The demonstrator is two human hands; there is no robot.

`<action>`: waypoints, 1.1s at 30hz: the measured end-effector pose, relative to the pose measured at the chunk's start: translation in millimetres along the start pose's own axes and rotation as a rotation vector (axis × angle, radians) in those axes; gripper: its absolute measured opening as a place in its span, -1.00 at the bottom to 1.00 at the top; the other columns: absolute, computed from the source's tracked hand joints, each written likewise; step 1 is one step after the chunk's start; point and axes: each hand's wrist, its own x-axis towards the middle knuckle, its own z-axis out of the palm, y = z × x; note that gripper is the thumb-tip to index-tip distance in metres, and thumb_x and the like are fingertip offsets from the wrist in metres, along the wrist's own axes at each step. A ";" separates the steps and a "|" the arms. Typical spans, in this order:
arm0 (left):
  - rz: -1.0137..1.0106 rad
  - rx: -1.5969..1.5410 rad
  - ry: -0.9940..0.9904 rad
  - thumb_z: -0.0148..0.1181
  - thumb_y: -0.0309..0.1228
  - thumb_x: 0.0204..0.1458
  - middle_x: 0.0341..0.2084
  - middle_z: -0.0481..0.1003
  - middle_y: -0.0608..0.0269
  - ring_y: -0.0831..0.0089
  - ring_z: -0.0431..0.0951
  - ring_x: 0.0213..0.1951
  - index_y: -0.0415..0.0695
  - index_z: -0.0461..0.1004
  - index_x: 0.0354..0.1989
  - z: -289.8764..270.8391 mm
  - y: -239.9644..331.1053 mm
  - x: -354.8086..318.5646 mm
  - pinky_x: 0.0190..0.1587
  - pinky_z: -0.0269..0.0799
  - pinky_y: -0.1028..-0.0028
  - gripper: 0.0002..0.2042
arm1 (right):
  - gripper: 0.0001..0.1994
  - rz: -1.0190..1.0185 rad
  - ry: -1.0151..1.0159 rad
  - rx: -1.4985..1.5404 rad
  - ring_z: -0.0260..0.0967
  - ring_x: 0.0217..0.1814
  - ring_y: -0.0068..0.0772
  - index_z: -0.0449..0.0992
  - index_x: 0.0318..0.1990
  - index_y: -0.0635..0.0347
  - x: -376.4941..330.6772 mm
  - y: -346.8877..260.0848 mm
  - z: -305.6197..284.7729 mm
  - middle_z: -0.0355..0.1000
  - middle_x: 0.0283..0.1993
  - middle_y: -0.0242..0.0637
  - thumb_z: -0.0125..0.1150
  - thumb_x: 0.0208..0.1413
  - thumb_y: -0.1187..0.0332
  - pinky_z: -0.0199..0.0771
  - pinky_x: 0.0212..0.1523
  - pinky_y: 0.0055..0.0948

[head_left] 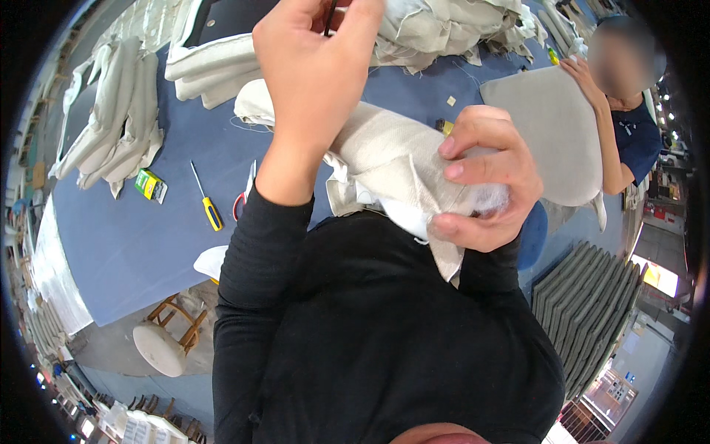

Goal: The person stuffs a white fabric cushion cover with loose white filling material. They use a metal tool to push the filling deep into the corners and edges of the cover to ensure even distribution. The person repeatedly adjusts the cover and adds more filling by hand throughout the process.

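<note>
My left hand (318,70) is raised at the top of the view, fingers closed around a thin dark rod (329,21) whose ends I cannot make out. Below and to its right, a padded piece in beige fabric (392,144) lies slantwise in front of my chest. My right hand (495,177) grips its right end, the fingertips pressing on the cloth. White wadding (489,197) shows there by the palm. Loose fabric flaps hang from the lower side, with a white patch between them. My left wrist covers part of the padded piece.
A screwdriver (210,210), red-handled scissors (238,207) and a green-yellow box (151,186) lie on the blue table (118,251). Stacked beige covers (111,118) and a fabric heap (451,29) stand farther back. At right, another person holds a beige panel (551,133). Grey panels (588,318) are stacked lower right.
</note>
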 end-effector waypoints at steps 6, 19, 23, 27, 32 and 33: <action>0.002 -0.180 -0.163 0.45 -0.47 0.22 -0.39 0.64 0.41 0.80 0.49 -0.39 -0.31 0.67 -0.13 -6.9 11.6 -32.9 -0.35 0.37 0.70 -0.83 | -0.56 0.485 0.302 0.413 0.54 -0.07 -0.34 0.56 0.06 0.23 11.7 -0.8 4.0 0.63 -0.12 -0.19 0.45 0.20 0.09 0.49 0.10 -0.29; -0.061 -0.023 -0.341 0.40 -0.44 0.26 -0.52 0.56 0.46 0.77 0.40 -0.45 -0.27 0.64 -0.26 -8.5 -3.2 -11.2 -0.38 0.29 0.66 -0.86 | -0.75 0.430 0.120 0.051 0.46 -0.31 -0.59 0.67 -0.23 0.36 35.6 28.7 9.0 0.60 -0.34 -0.36 0.34 0.38 0.29 0.41 -0.28 -0.54; 0.071 -0.042 -0.078 0.37 -0.39 0.31 -0.54 0.49 0.46 0.78 0.31 -0.51 -0.23 0.59 -0.30 -1.9 -13.8 -15.6 -0.45 0.20 0.64 -0.81 | -0.77 0.219 0.338 0.050 0.49 -0.33 -0.55 0.68 -0.23 0.36 30.7 35.6 14.5 0.62 -0.32 -0.27 0.28 0.40 0.34 0.44 -0.27 -0.53; -0.078 -0.442 0.274 0.31 -0.38 0.36 -0.51 0.44 0.52 0.79 0.25 -0.53 -0.17 0.52 -0.24 -31.3 -40.3 13.5 -0.48 0.12 0.68 -0.84 | -0.78 0.280 0.538 0.262 0.51 -0.25 -0.53 0.66 -0.11 0.39 20.7 37.8 11.7 0.66 -0.20 -0.15 0.19 0.42 0.37 0.50 -0.16 -0.51; 0.242 -0.156 0.299 0.30 -0.40 0.37 -0.31 0.63 0.35 0.70 0.52 -0.30 -0.29 0.58 -0.05 -14.4 -43.7 12.1 -0.23 0.43 0.63 -0.82 | -0.73 -0.029 0.073 -0.176 0.61 -0.10 -0.27 0.68 -0.05 0.36 58.2 26.9 5.3 0.69 -0.04 -0.08 0.29 0.17 0.36 0.56 -0.01 -0.41; 0.269 -0.130 0.312 0.31 -0.42 0.36 -0.29 0.64 0.32 0.68 0.53 -0.29 -0.29 0.59 -0.03 -18.4 -40.1 9.4 -0.23 0.44 0.62 -0.82 | -0.71 -0.038 -0.014 -0.270 0.64 -0.06 -0.21 0.69 -0.05 0.32 62.2 25.7 6.0 0.69 -0.03 -0.09 0.34 0.11 0.37 0.57 0.04 -0.38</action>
